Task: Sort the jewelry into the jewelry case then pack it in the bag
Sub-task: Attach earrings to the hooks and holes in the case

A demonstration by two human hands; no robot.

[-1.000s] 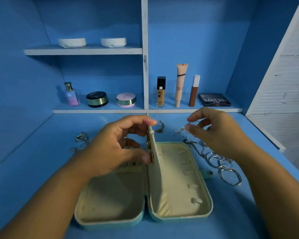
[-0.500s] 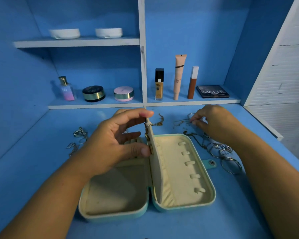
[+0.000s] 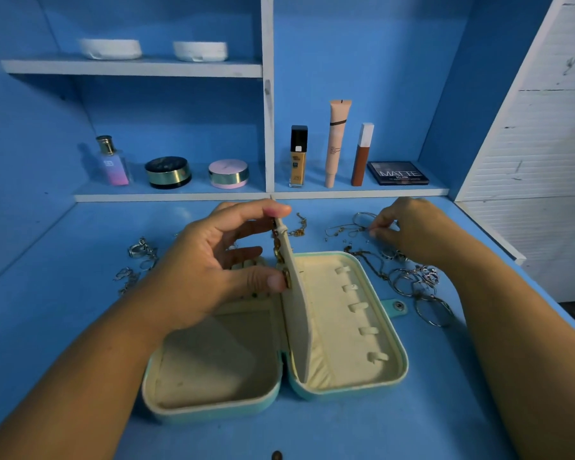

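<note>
On blue desk (image 3: 80,327): noted left hand (image 3: 210,267) clamped on upright flap (image 3: 297,310) of open case (image 3: 346,388), gold chain (image 3: 278,250) against it. Noted right hand (image 3: 412,230) pinching silver piece (image 3: 362,224) beyond. Found case nearly bare, jewelry (image 3: 419,283) strewn both sides. Judged sorting barely begun; saw no bag.

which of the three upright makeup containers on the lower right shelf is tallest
The pale peach squeeze tube in the middle; it rises above the black-capped amber foundation bottle to its left and the white-capped brown tube to its right.
</note>
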